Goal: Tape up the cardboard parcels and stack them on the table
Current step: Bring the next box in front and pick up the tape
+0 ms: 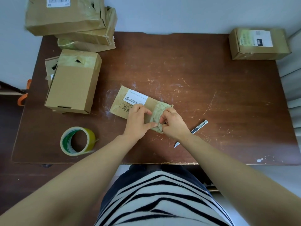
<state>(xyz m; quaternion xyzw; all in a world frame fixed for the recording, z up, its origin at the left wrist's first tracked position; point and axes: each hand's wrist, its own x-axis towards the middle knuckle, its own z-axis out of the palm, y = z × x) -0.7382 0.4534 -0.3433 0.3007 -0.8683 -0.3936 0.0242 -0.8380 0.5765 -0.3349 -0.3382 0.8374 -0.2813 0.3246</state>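
A small flat cardboard parcel point(130, 101) with a white label lies in the middle of the brown table point(195, 70). Clear tape point(157, 114) wraps its near right end. My left hand point(138, 121) lies on the parcel, its thumb pressing the tape at the end. My right hand point(174, 123) pinches the tape at that same end with curled fingers. A roll of tape point(77, 141) stands on the table to the left of my arms.
A utility knife point(193, 130) lies just right of my right wrist. A taped box point(73, 82) stands at the left, a stack of parcels point(70, 18) behind it. One more box point(259, 44) sits at the far right corner.
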